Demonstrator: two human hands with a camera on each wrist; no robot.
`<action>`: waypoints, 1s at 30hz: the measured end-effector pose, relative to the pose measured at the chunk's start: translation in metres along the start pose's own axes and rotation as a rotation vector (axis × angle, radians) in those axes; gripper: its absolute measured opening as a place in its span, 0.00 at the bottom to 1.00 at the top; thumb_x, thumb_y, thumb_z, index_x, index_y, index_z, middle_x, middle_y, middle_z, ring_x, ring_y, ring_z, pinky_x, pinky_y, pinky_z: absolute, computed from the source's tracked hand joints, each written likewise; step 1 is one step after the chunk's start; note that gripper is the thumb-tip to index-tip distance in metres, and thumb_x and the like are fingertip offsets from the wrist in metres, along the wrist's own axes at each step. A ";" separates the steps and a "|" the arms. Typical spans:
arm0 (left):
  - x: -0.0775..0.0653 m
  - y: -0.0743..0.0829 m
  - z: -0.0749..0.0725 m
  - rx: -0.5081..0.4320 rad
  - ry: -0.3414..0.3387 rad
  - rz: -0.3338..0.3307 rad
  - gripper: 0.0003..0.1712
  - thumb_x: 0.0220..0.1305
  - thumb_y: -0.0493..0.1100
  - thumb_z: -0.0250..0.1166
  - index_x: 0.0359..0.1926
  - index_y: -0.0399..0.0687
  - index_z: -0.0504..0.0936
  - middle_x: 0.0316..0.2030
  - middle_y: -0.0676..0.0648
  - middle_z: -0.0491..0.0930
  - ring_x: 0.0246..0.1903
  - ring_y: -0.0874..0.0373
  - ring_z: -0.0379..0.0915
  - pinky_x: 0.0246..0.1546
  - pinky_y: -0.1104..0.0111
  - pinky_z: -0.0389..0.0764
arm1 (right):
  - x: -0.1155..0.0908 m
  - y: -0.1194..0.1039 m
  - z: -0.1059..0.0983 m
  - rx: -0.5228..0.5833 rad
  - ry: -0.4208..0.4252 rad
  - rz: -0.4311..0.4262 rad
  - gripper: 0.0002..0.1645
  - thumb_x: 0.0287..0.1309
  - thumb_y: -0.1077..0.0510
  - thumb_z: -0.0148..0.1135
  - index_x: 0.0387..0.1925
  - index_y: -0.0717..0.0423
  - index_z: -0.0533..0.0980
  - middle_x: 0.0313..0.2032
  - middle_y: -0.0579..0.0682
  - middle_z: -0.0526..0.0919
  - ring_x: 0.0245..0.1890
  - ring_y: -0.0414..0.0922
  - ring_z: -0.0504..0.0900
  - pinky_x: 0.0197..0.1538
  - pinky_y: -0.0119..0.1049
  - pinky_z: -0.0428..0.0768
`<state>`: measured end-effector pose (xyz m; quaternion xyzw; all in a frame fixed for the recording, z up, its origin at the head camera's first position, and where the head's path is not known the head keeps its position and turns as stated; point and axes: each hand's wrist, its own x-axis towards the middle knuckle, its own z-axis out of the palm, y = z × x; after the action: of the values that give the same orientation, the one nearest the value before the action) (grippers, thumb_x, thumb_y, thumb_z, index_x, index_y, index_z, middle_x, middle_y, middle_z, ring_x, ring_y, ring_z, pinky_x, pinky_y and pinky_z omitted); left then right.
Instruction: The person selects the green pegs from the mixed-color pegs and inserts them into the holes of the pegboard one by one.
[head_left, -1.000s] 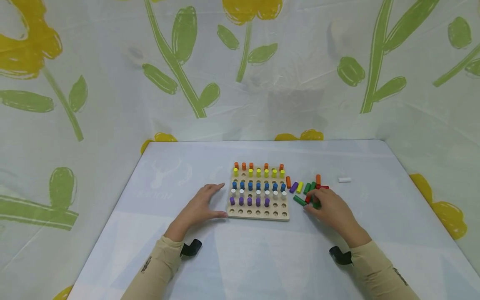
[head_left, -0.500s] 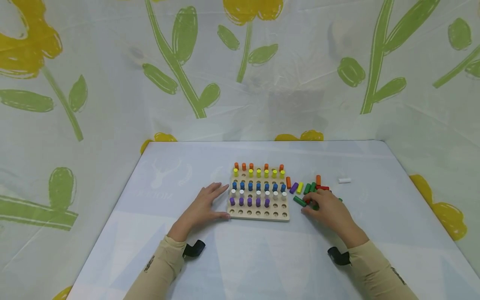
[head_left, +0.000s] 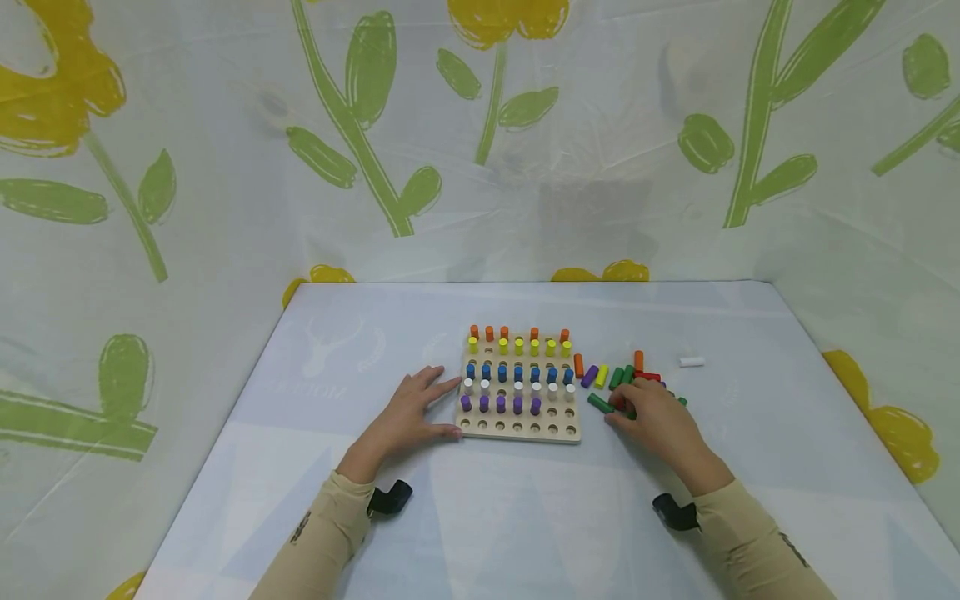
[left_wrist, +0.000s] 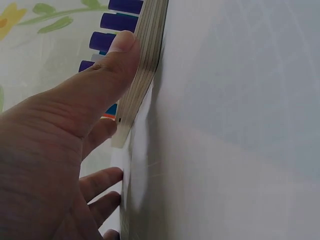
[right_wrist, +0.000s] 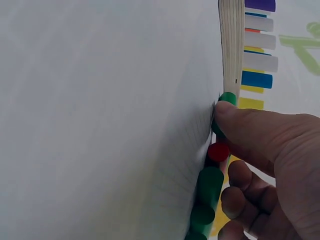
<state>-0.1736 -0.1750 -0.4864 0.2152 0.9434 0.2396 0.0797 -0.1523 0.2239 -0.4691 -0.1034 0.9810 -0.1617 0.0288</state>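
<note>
A wooden pegboard (head_left: 517,431) stands mid-table with orange, yellow, blue, white and purple pegs in rows. The front row of holes is bare. My left hand (head_left: 405,417) rests at the board's left side, thumb at its near corner and index finger along its edge, the other fingers spread. To the right of the board, my right hand (head_left: 663,425) is low over a pile of loose pegs. Its thumb and index finger pinch the end of a green peg (head_left: 598,402); the index tip is hidden behind the thumb in the right wrist view. A red peg (right_wrist: 218,152) lies beside it.
Orange (head_left: 578,366), purple (head_left: 590,376) and yellow (head_left: 602,376) pegs lie right of the board, with more green and red ones partly under the right hand. A white peg (head_left: 692,362) lies apart, farther right. A flowered curtain (head_left: 480,208) surrounds the table.
My right hand has shifted slightly left and closed in on the green peg, uncovering pegs behind it. My left hand has moved right, up against the board's edge.
</note>
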 end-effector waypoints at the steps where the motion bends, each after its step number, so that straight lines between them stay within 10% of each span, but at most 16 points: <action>1: 0.000 0.000 0.000 0.000 -0.002 -0.003 0.51 0.53 0.62 0.78 0.75 0.54 0.69 0.76 0.36 0.57 0.77 0.37 0.46 0.77 0.43 0.41 | 0.000 0.000 0.000 -0.001 -0.001 0.006 0.16 0.56 0.53 0.77 0.42 0.56 0.83 0.32 0.47 0.76 0.35 0.47 0.73 0.38 0.43 0.80; 30: -0.001 -0.003 0.002 -0.033 -0.028 -0.038 0.51 0.54 0.65 0.75 0.76 0.61 0.66 0.78 0.41 0.52 0.79 0.40 0.40 0.78 0.46 0.38 | -0.009 0.001 -0.003 0.100 0.122 0.001 0.16 0.60 0.55 0.73 0.45 0.58 0.81 0.38 0.51 0.81 0.38 0.49 0.77 0.45 0.49 0.84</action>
<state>-0.1732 -0.1767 -0.4893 0.1991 0.9419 0.2507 0.1012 -0.1440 0.2283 -0.4660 -0.0914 0.9717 -0.2164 -0.0257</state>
